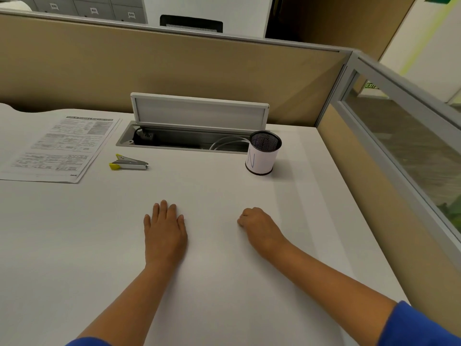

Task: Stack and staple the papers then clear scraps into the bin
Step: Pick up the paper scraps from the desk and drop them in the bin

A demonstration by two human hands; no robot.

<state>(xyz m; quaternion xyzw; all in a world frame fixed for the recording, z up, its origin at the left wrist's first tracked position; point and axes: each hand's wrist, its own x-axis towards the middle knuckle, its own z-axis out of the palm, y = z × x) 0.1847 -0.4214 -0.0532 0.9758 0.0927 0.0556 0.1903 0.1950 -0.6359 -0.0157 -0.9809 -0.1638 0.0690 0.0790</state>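
A: Head view: left hand [166, 232] lies flat, fingers spread on the desk [224, 186]; right hand [259, 227] rests curled in a loose fist, gripping nothing I can see.

B: And beyond them?

A: Bare desktop. Stapler [129, 163] far-left, papers [58, 148] stacked near the left edge, mesh bin [263, 153] far-right beside the open cable tray [189, 139]

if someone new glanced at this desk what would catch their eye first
Probably the two bare hands on the white desk near the camera: the left hand flat, the right hand curled in a loose fist. Next, the yellow-tipped stapler beside the printed papers at far left, and the mesh cup by the open cable hatch.
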